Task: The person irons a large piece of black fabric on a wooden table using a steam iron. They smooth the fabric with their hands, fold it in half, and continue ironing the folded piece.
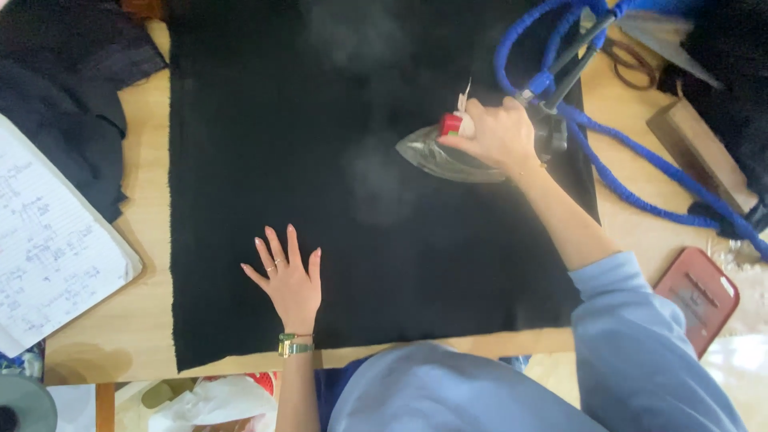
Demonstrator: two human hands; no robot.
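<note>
A large black cloth [320, 96] lies flat over a wooden table [148, 216]. My right hand [496, 132] grips the handle of a steam iron [436, 152], its metal sole pressed on the cloth at the right, tip pointing left. Wisps of steam rise above and beside the iron. My left hand [288, 276] lies flat on the cloth near its front edge, fingers spread, holding nothing. A watch is on that wrist.
A blue wrapped hose [632, 180] runs from the iron to the right edge. An open notebook [48, 248] lies at the left, dark fabric [64, 88] behind it. A red phone [698, 296], scissors [632, 64] and a wooden block [700, 152] lie at the right.
</note>
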